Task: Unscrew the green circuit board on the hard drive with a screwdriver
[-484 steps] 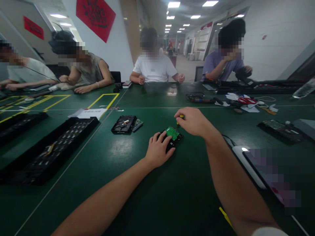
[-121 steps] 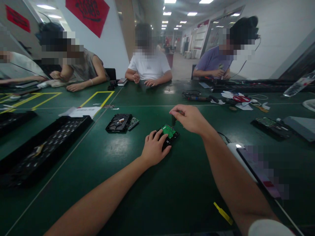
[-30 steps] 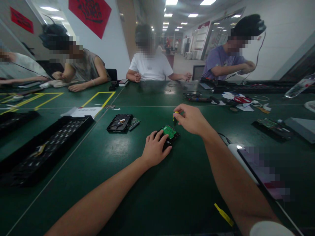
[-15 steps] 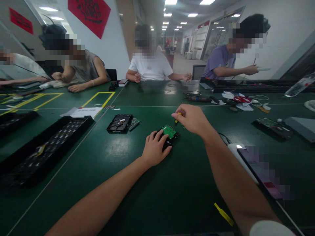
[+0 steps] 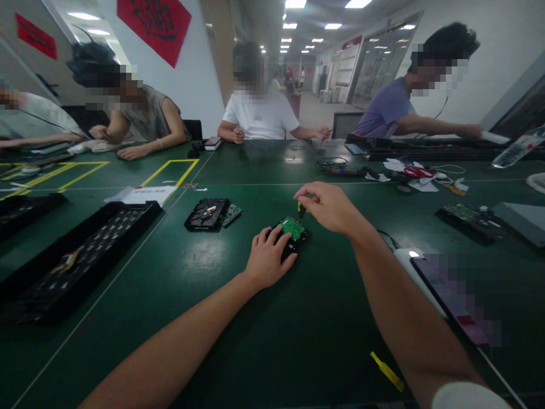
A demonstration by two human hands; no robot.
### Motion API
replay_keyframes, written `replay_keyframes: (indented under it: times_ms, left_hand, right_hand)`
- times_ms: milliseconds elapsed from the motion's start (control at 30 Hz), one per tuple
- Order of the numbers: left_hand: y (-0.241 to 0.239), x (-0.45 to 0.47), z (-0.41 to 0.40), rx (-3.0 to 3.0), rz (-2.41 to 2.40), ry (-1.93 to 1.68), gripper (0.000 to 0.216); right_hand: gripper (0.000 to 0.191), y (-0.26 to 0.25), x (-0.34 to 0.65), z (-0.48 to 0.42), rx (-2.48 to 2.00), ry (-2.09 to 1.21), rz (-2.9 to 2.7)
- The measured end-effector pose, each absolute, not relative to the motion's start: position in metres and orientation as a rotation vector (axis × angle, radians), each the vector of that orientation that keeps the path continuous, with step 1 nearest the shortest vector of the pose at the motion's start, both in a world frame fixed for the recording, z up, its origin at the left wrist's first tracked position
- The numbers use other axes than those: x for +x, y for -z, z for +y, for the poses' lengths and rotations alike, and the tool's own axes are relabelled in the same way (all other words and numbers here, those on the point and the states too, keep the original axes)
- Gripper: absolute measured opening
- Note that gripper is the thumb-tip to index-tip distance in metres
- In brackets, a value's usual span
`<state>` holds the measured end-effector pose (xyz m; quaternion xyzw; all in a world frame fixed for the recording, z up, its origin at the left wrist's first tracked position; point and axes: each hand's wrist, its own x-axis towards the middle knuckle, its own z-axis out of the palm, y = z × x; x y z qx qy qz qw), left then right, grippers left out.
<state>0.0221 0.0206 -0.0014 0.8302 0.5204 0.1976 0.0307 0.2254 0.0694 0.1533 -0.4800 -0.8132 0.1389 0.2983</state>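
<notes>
A black hard drive with a green circuit board on top lies flat on the table. My left hand grips it from the near left, fingers curved over its top and thumb along the near edge. Above its right part, my right hand pinches a small yellow-and-black screwdriver between thumb and fingers. The screwdriver stands almost upright, its thin shaft pointing down at the board's right side. Whether the tip sits in a screw is too small to tell.
Left stand another black drive, a loose circuit board and a long black tray. To the right are a phone, a further drive and a grey box. A yellow strip lies near. Several people sit opposite.
My right hand has shifted slightly left and its fingers have turned on the screwdriver, which now stands more upright. My left hand has stayed put. The person at the right has reached further right.
</notes>
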Motion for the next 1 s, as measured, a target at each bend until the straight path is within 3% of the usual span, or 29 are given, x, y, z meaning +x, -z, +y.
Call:
replay_keyframes:
  times_ms: [167,300,500,733,900,1000]
  left_hand:
    - [0.0006,0.0219,0.0204,2.558,1.595,-0.612,0.059]
    - [0.0,0.0226,0.0206,2.56,1.6,-0.604,0.059]
    - [0.001,0.0238,0.0212,2.567,1.606,-0.6,0.059]
    - [0.0016,0.0233,0.0214,2.569,1.611,-0.591,0.059]
    - [0.0002,0.0235,0.0207,2.566,1.607,-0.58,0.059]
    - [0.0002,0.0236,0.0206,2.561,1.606,-0.583,0.059]
  right_hand:
    - [0.018,-0.1545,0.2284,0.0715,-1.382,-0.185,-2.137]
    - [0.035,-0.1533,0.2287,0.0712,-1.493,-0.219,-2.079]
    - [0.012,-0.1556,0.2243,0.067,-1.336,-0.226,-2.175]
    - [0.03,-0.1575,0.2249,0.068,-1.334,-0.264,-2.211]
    - [0.018,-0.1572,0.2268,0.0677,-1.405,-0.166,-2.164]
    - [0.028,-0.1564,0.2271,0.0672,-1.485,-0.183,-2.099]
